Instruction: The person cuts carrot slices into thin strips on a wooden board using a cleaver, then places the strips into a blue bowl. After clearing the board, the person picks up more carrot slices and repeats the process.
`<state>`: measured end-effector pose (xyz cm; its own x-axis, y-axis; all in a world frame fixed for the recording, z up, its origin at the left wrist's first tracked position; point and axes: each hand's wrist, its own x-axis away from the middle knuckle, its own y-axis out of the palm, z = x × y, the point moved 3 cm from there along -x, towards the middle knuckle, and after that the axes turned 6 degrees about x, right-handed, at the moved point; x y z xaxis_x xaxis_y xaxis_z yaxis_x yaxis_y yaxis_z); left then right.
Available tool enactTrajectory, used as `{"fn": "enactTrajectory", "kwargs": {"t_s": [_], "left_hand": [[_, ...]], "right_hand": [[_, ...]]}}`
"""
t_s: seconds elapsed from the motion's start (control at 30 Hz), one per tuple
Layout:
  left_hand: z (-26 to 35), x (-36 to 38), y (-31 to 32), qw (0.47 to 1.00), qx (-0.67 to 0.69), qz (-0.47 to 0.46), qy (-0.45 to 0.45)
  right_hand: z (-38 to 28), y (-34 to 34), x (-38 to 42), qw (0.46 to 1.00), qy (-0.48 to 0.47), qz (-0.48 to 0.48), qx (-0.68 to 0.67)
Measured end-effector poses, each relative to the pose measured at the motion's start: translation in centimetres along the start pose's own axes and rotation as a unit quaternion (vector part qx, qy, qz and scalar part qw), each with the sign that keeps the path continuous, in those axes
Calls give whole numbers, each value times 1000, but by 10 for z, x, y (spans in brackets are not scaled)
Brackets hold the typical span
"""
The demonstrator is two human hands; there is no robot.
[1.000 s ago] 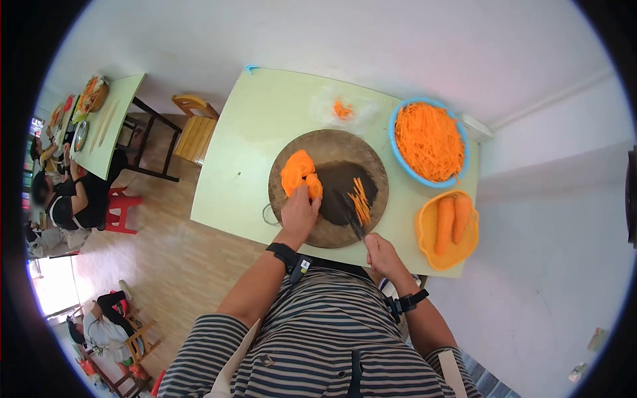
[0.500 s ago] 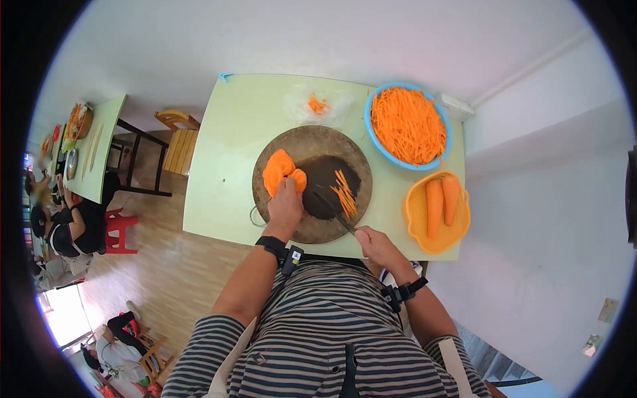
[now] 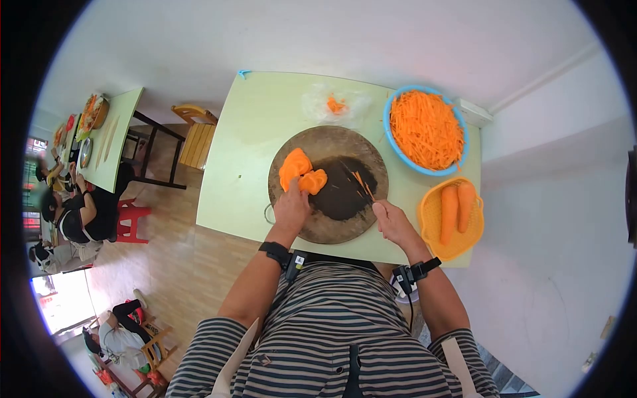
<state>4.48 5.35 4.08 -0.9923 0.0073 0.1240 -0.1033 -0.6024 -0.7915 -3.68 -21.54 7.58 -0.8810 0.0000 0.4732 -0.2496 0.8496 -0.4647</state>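
Communal food-preparation room — round chopping board (image 3: 325, 140), blue basin (image 3: 387, 132) of shredded carrot (image 3: 426, 129), people (image 3: 73, 225) seated at a second table (image 3: 126, 119)

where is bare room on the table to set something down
The left of the table, between its edge and the chopping board and plastic bag. Crowded: the right, where the bowl and basket sit close together.
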Motion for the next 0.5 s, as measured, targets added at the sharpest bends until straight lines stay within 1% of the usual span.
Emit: {"fn": "enactTrajectory", "kwargs": {"t_s": [0.03, 0.1, 0.13, 0.17, 0.2, 0.23, 0.3, 0.37, 0.43, 0.5], "left_hand": [[-1, 1, -2, 1000, 0, 1, -1], [-1, 5, -7, 997, 64, 19, 26], [-1, 7, -9, 997, 66, 20, 24], [1, 11, -10, 995, 83, 1, 46], [2, 14, -10, 992, 100, -17, 69], [-1, 18, -7, 992, 102, -17, 67], [1, 26, 1, 976, 133, 0, 173], [3, 32, 8, 972, 143, -3, 188], [6, 34, 12, 967, 153, -6, 203], [8, 33, 17, 963, 131, -26, 234]], "right_hand": [[0, 3, 0, 1000, -11, 10, -12], [-4, 4, 5, 999, -22, 19, -23], [-8, 5, 12, 999, 9, -12, -48], [-10, 6, 18, 996, 41, -43, -73], [-7, 8, 22, 996, 41, -44, -71], [-1, 12, 27, 994, 54, -52, -79], [7, 13, 34, 992, 68, -60, -83], [14, 13, 40, 987, 104, -81, -86], [15, 6, 40, 987, 115, -87, -75], [11, -3, 37, 986, 125, -94, -64]]}}
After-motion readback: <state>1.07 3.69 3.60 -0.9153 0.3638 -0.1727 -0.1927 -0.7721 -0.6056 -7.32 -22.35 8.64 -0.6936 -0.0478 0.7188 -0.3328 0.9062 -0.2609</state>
